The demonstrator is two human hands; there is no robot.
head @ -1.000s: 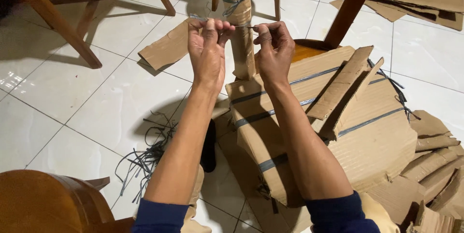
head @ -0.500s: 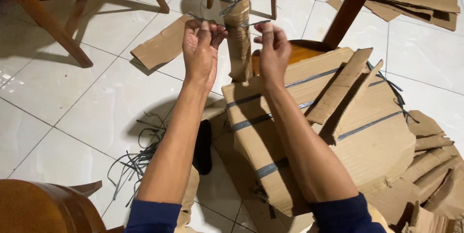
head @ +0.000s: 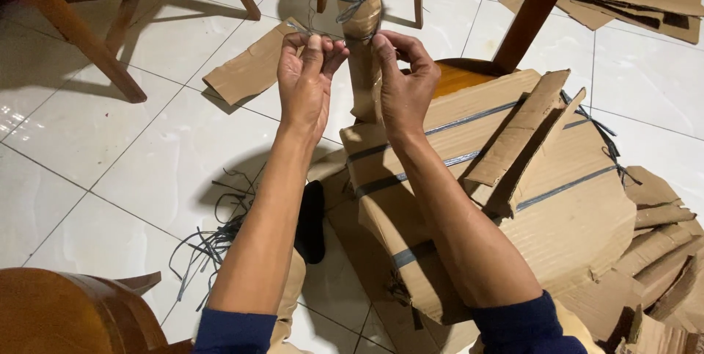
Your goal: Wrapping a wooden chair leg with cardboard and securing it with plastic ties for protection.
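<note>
Head view: left hand (head: 306, 79) and right hand (head: 402, 82) flank a cardboard-wrapped chair leg (head: 364, 68), fingers pressed together, apparently pinching a thin grey plastic strap (head: 350, 38) around it. Nearer the person than this leg lies strapped cardboard packaging (head: 513, 207); left of it, loose strap offcuts (head: 216, 240).

Cardboard wrapping (head: 506, 200): plain brown, crossed by grey straps (head: 565, 187) in parallel bands. Wrapped chair leg (head: 364, 68): same brown, grey strap knotted near top. Floor tiles (head: 110, 148): glossy white, thin dark grout grid. Loose strap offcuts (head: 213, 240): dark grey. Sleeves (head: 235, 330): navy (both arms). Bare chair wood (head: 70, 314): reddish brown.
</note>
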